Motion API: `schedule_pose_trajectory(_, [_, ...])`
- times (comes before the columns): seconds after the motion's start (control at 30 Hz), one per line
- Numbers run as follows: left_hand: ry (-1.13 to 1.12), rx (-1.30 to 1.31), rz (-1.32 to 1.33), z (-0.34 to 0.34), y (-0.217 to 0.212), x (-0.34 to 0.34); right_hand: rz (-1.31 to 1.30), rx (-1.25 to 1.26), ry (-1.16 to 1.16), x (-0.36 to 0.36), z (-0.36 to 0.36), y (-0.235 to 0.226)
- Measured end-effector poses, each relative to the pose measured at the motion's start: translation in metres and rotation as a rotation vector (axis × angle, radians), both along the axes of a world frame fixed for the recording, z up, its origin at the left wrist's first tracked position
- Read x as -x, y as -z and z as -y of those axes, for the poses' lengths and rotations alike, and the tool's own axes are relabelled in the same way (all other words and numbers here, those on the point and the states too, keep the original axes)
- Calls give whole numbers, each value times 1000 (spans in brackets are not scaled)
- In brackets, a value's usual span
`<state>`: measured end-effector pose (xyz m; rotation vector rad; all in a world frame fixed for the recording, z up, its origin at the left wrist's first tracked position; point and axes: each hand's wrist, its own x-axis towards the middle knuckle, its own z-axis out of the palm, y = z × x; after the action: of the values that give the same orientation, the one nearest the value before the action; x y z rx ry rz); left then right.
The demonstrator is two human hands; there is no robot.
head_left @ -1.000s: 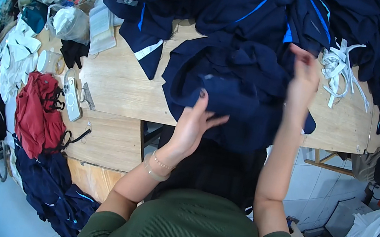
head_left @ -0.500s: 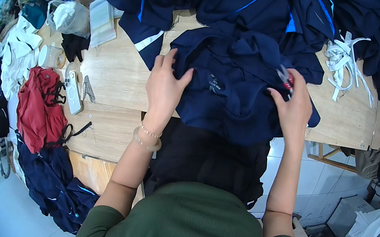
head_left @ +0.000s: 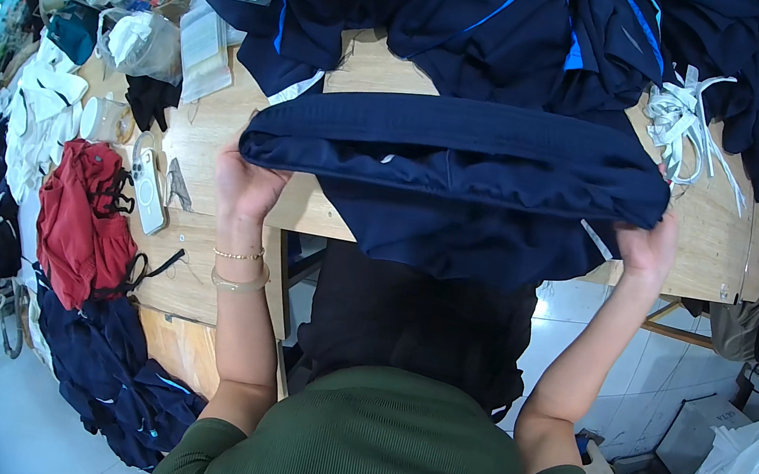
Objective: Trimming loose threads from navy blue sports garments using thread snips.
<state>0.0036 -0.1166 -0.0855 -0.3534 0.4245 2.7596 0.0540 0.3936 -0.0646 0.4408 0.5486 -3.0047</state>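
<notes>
Holding a navy garment (head_left: 460, 127) wide by both ends of its band, a person works over a pale wooden tabletop (head_left: 200, 129), the cloth raised at its near edge, directly in front of the body. The left grip (head_left: 249, 186) is closed on the band's left end and the right grip (head_left: 648, 248) on the opposite end; whether anything else sits inside the right one cannot be told. Handling the step well would seem to call for even tension from both sides, level wrists and fingers kept close to the band's ends, so that the opening stays flat and neither end twists. Too hard a pull could distort the knit-like fabric; too little would let the middle sag. Drawn out this way, the band's long axis runs left to right, roughly parallel to the near edge, with a slight curve. Its narrow opening faces up toward the wearer of the camera, while the remaining cloth droops below, toward the person's lap. Navy garments (head_left: 506, 36) lie heaped beyond, near a bundle of white strips (head_left: 680, 128).
</notes>
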Motion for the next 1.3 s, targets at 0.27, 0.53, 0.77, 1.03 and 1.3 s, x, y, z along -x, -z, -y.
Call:
schedule_pose_trajectory(0.27, [-161, 357, 351, -20, 38, 40, 642, -334, 216, 51, 24, 40])
schedule_pose_trajectory(0.53, [-73, 636, 62, -38, 41, 37, 263, -493, 71, 40, 22, 55])
schedule_pose_trajectory(0.77, [-464, 1673, -273, -90, -26, 10, 346, -1187, 170, 33, 34, 30])
schedule_pose_trajectory(1.03, [-122, 1796, -915, -166, -50, -11, 177, -1335, 337, 17, 66, -23])
schedule_pose_trajectory(1.3, [-242, 1774, -941, -175, -31, -15, 140, -1090, 44, -4, 110, -64])
